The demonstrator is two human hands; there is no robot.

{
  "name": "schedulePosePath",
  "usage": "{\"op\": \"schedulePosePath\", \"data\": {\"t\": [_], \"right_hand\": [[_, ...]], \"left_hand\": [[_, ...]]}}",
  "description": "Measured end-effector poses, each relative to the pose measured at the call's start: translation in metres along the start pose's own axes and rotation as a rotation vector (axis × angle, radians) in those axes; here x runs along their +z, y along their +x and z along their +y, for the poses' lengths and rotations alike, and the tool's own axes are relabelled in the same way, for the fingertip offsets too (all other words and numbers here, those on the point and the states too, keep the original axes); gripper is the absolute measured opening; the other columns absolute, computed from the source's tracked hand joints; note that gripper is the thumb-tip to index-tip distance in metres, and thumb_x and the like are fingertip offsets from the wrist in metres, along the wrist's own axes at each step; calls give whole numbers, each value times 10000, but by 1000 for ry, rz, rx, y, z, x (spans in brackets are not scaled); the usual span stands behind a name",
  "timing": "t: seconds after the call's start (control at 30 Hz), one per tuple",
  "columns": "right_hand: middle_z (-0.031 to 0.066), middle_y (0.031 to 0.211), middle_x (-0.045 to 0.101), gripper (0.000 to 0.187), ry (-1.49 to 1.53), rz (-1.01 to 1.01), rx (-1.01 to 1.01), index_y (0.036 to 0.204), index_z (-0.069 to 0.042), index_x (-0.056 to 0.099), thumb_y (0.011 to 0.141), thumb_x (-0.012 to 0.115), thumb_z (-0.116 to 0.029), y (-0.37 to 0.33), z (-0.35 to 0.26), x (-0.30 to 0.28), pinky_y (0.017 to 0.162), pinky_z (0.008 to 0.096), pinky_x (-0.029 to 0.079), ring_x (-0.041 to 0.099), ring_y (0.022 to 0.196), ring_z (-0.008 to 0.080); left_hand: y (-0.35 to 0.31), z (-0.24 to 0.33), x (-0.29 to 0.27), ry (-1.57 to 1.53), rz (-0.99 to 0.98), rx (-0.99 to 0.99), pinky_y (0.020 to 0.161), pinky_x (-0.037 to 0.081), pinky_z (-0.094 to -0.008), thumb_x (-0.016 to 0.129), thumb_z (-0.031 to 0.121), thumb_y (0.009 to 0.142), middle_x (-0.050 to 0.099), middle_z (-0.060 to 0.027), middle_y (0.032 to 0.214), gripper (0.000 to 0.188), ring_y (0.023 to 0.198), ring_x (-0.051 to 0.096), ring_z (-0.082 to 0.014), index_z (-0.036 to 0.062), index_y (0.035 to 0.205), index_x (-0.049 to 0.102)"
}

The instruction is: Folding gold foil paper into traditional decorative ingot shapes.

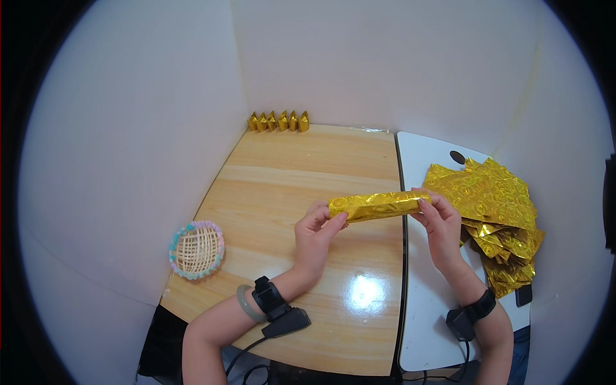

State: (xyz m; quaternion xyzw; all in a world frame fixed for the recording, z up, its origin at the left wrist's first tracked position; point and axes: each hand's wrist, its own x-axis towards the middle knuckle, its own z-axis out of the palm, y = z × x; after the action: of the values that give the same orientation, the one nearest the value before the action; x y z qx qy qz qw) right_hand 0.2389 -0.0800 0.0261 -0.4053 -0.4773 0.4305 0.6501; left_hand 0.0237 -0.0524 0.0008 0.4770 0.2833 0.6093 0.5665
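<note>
A strip of folded gold foil paper [378, 206] stretches level between my two hands, above the seam where the wooden and white tabletops meet. My left hand [316, 236] pinches its left end, thumb in front and fingers behind. At the other end, my right hand [441, 224] grips the strip between thumb and fingers. Just beyond my right hand lies a fanned pile of embossed gold foil sheets [491, 199] on the white table. Several small folded gold foil pieces [282, 122] with pointed tops stand in a row at the far left edge of the wooden table.
A small woven basket [199, 251] with a pastel rim sits at the left edge of the wooden table [289, 173]. The white table [430, 308] adjoins on the right. Pale walls enclose the back and sides. Black devices with cables [286, 321] are strapped to my wrists.
</note>
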Motion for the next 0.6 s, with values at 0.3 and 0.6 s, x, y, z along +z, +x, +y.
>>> {"op": "schedulePosePath", "data": {"t": [0.3,0.6], "right_hand": [[65,1056,559,59,-168,46,-225,803,1,545,842,585,-17,4,-6,-6,814,262,495,560,912,110],[103,994,573,85,-554,-11,-472,786,28,572,767,653,15,-15,-29,27,693,234,531,600,812,128]], "left_hand": [[3,-11,2,251,276,169,878,406,-322,623,11,766,475,-84,1047,270,947,490,-193,38,1003,496],[-16,23,51,1054,-352,917,993,333,-445,679,60,649,400,-187,1289,709,1202,387,-387,21,1276,349]]}}
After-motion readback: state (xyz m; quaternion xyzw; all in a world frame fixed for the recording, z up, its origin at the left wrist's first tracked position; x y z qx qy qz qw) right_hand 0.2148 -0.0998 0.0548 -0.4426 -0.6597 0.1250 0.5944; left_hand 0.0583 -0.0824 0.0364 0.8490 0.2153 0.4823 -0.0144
